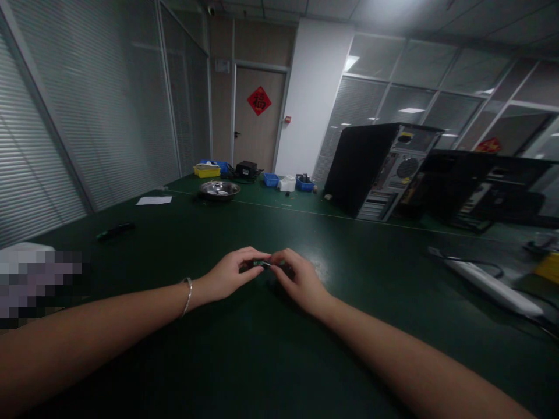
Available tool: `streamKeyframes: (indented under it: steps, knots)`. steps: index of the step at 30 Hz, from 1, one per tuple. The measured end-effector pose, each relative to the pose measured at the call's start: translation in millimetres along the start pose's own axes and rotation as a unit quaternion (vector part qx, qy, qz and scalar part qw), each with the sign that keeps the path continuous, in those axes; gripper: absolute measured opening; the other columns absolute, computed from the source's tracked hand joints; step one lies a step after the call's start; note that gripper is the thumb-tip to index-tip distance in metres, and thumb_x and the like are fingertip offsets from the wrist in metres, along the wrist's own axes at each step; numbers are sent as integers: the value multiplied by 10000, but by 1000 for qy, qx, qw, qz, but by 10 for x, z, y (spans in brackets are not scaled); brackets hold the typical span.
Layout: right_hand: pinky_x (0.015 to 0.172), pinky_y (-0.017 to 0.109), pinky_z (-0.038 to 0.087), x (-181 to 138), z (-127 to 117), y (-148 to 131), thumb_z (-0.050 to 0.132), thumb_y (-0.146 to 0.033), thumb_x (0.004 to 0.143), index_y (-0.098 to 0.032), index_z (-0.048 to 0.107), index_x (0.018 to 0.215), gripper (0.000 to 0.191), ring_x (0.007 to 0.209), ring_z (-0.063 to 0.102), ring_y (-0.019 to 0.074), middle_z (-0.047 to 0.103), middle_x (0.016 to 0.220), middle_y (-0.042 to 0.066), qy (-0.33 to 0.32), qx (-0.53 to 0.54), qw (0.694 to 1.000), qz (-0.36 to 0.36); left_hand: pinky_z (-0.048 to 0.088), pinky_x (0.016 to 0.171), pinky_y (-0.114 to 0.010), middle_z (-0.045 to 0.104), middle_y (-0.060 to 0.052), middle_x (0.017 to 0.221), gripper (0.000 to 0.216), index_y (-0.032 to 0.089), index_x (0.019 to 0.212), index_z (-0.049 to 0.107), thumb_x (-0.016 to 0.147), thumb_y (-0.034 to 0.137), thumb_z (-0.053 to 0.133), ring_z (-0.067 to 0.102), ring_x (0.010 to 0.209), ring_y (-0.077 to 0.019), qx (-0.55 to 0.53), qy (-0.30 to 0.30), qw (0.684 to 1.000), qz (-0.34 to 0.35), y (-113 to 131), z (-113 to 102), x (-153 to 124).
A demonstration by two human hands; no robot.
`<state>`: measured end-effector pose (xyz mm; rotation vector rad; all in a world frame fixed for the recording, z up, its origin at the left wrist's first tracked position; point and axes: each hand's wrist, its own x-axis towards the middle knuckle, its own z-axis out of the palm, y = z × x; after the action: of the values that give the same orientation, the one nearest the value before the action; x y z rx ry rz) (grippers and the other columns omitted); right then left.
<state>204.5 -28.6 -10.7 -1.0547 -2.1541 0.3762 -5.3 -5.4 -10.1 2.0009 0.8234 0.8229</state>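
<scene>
Head view: far left, a thin dark thing [116, 231] lies on the green counter [371, 262]. Next come a white paper [154, 200] and, farther back, a shiny round bowl [219, 191]. Then the left hand [231, 272] pinches a small green thing [258, 263] between thumb and fingers. It sits just over the counter, between both hands. The right hand [303, 284] has its fingertips close together at the right end; I cannot tell if they grip it. Farther right stands a big black computer [375, 174], then a long white bar [493, 283].
</scene>
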Motion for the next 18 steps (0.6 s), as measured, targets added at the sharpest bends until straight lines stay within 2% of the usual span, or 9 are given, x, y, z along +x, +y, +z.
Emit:
streamKeyframes:
  steps: [6,11,18]
  knots:
    - [756,286,465,-6,-6,-33,475,-183,915,-228,600,1043,184,882,582,168,614,964,46,7,10,1000,-23,475,887,-355,653,-65,1067,271,183,1089,632,839,270,576,603,994,-218,-2,29,999,-14,17,-7,9]
    - [756,285,460,-5,-12,-31,481,-172,910,-227,611,1029,185,882,582,167,616,953,42,16,-2,1000,-16,460,918,-359,657,-63,1076,256,192,1077,643,840,264,577,596,1027,-221,-9,49,999,8,0,1,13]
    - [745,285,470,-13,5,-8,506,-174,898,-228,634,1008,178,858,589,166,618,940,44,17,-4,1000,-9,474,880,-358,664,-63,1065,256,199,1071,659,835,269,586,596,1004,-222,30,41,999,6,20,-24,-8]
